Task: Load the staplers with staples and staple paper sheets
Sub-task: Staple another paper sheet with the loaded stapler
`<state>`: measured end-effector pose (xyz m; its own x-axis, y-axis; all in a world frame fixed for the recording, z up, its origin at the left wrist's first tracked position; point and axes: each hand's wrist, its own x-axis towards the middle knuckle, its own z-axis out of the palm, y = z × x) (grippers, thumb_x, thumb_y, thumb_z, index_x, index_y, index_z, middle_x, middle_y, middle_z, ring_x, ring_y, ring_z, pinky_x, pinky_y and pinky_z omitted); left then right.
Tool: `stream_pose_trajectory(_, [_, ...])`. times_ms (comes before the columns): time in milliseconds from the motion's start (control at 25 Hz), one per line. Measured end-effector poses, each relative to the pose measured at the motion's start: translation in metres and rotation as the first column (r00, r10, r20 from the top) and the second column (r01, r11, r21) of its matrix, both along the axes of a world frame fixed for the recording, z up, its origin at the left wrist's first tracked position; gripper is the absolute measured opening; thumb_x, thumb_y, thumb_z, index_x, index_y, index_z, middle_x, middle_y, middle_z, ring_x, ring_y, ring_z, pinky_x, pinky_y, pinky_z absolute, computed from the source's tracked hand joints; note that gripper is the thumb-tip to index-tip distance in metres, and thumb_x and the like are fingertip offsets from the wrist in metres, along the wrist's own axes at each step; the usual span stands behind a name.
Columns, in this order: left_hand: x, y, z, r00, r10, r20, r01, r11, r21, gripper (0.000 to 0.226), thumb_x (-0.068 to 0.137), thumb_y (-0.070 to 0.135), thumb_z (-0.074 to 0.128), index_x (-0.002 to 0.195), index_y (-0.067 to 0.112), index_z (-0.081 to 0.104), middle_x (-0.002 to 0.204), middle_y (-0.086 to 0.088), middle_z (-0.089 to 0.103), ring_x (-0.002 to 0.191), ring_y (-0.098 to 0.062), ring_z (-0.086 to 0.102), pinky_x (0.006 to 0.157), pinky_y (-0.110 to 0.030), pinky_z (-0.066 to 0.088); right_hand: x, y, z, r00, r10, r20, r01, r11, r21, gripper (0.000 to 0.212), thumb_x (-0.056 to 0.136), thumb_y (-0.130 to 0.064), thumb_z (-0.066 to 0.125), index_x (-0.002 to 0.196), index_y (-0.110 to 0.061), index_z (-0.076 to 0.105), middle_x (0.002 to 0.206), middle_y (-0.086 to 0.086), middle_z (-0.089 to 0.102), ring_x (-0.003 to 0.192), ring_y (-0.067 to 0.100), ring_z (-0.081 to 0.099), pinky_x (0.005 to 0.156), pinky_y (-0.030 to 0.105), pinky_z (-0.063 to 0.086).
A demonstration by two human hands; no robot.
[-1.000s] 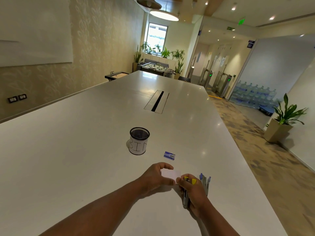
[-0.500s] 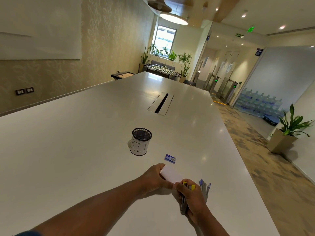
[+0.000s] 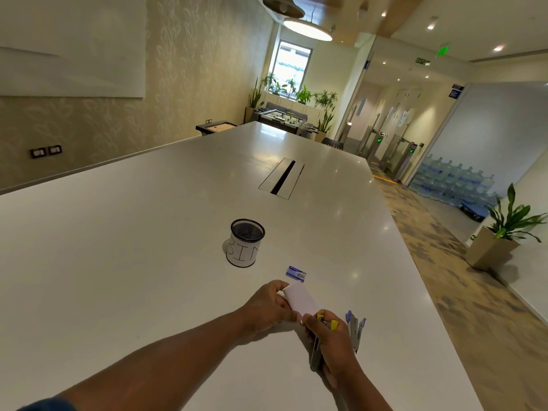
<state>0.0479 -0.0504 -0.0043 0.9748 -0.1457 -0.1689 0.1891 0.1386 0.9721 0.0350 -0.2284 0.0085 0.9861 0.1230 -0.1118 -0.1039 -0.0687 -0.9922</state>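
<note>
My left hand (image 3: pixel 268 307) pinches a small white paper sheet (image 3: pixel 300 301) low over the white table (image 3: pixel 148 247). My right hand (image 3: pixel 335 342) grips a grey stapler with yellow ends (image 3: pixel 316 354), its head at the paper's near corner. A second grey stapler with blue ends (image 3: pixel 355 327) lies on the table just right of my right hand. A small blue staple box (image 3: pixel 295 273) lies a little beyond the paper.
A black mesh cup with a white label marked "BIN" (image 3: pixel 244 243) stands beyond my left hand. A cable slot (image 3: pixel 282 178) sits in the table's middle. The table's right edge runs close to my right arm, with floor and a potted plant (image 3: pixel 504 229) past it.
The paper has tilted, its far end now raised toward the staple box. My right hand keeps the yellow stapler at the paper's near corner. The view has shifted slightly.
</note>
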Motion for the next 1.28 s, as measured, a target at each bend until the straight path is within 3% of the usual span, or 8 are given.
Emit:
stream_pose_trajectory(240, [-0.002,-0.002,0.004,0.997,0.077,0.020,-0.077,0.997,-0.008,0.043,0.083,0.000,0.075,0.118,0.014,0.055,0.083,-0.014,0.075,0.078,-0.023,0.070,0.074,-0.038,0.059,0.004,-0.001,-0.009,1.000,-0.020,0.020,0.021,0.999,-0.041,0.023,0.093,-0.011,0.067,0.081,0.007,0.058,0.067,0.015,0.055,0.065,0.027,0.048,0.062,0.035,0.046])
stream_pose_trajectory(440, [0.000,-0.003,0.009,0.990,0.141,-0.020,-0.142,0.990,-0.021,0.019,0.092,0.001,0.060,0.109,0.010,0.059,0.070,-0.012,0.070,0.058,-0.018,0.061,0.055,-0.029,0.046,0.003,0.002,-0.006,0.999,-0.004,0.054,0.009,0.997,-0.078,0.024,0.093,-0.008,0.066,0.072,-0.004,0.057,0.063,0.013,0.051,0.059,0.021,0.046,0.057,0.031,0.044])
stream_pose_trajectory(560, [-0.001,0.003,0.009,0.976,0.214,-0.032,-0.216,0.974,-0.066,0.008,0.095,0.003,0.058,0.100,0.009,0.058,0.074,-0.012,0.073,0.059,-0.017,0.059,0.059,-0.028,0.044,0.002,0.000,-0.007,0.999,-0.022,0.044,0.025,0.998,-0.060,0.025,0.092,-0.006,0.067,0.070,-0.006,0.054,0.063,0.012,0.047,0.056,0.020,0.042,0.056,0.031,0.039])
stream_pose_trajectory(680, [0.002,0.023,0.006,0.947,0.303,-0.103,-0.320,0.905,-0.281,0.012,0.095,-0.007,0.053,0.101,0.004,0.052,0.088,-0.024,0.076,0.071,-0.027,0.060,0.069,-0.035,0.047,0.002,-0.008,-0.011,0.995,-0.069,-0.069,0.075,0.993,0.093,0.024,0.093,-0.004,0.064,0.072,-0.006,0.053,0.062,0.013,0.049,0.055,0.022,0.044,0.056,0.031,0.039])
stream_pose_trajectory(840, [0.001,0.019,-0.001,0.965,0.261,-0.002,-0.259,0.957,-0.129,0.014,0.097,0.009,0.054,0.110,0.004,0.054,0.092,-0.019,0.078,0.077,-0.026,0.059,0.076,-0.037,0.049,0.003,-0.007,-0.010,0.995,-0.070,-0.073,0.077,0.992,0.099,0.023,0.094,-0.003,0.063,0.073,-0.005,0.055,0.061,0.012,0.052,0.055,0.021,0.045,0.056,0.030,0.041])
stream_pose_trajectory(960, [0.000,0.014,-0.009,0.987,0.134,0.086,-0.127,0.988,-0.083,0.043,0.089,0.035,0.075,0.121,0.012,0.058,0.089,-0.011,0.073,0.079,-0.022,0.063,0.078,-0.035,0.053,0.002,-0.004,-0.007,1.000,-0.028,-0.004,0.028,1.000,0.001,0.020,0.093,-0.004,0.064,0.076,-0.001,0.054,0.062,0.012,0.048,0.054,0.018,0.042,0.052,0.026,0.040])
stream_pose_trajectory(1120, [0.004,0.014,-0.018,0.989,0.063,0.137,-0.061,0.998,-0.020,0.024,0.089,0.011,0.074,0.112,0.009,0.067,0.104,-0.019,0.075,0.099,-0.036,0.072,0.094,-0.050,0.057,0.003,-0.002,-0.009,0.995,0.048,0.082,-0.031,0.979,-0.200,0.019,0.091,-0.010,0.069,0.075,-0.004,0.062,0.066,0.012,0.061,0.061,0.018,0.055,0.060,0.031,0.046])
stream_pose_trajectory(1280, [0.004,0.012,-0.018,0.985,0.108,0.135,-0.103,0.994,-0.039,0.009,0.091,0.003,0.071,0.099,0.006,0.067,0.095,-0.022,0.075,0.088,-0.028,0.068,0.088,-0.045,0.055,0.003,-0.002,-0.007,0.996,0.051,0.079,-0.035,0.982,-0.185,0.003,0.089,-0.001,0.068,0.086,-0.001,0.069,0.082,0.020,0.069,0.067,0.016,0.062,0.066,0.029,0.053])
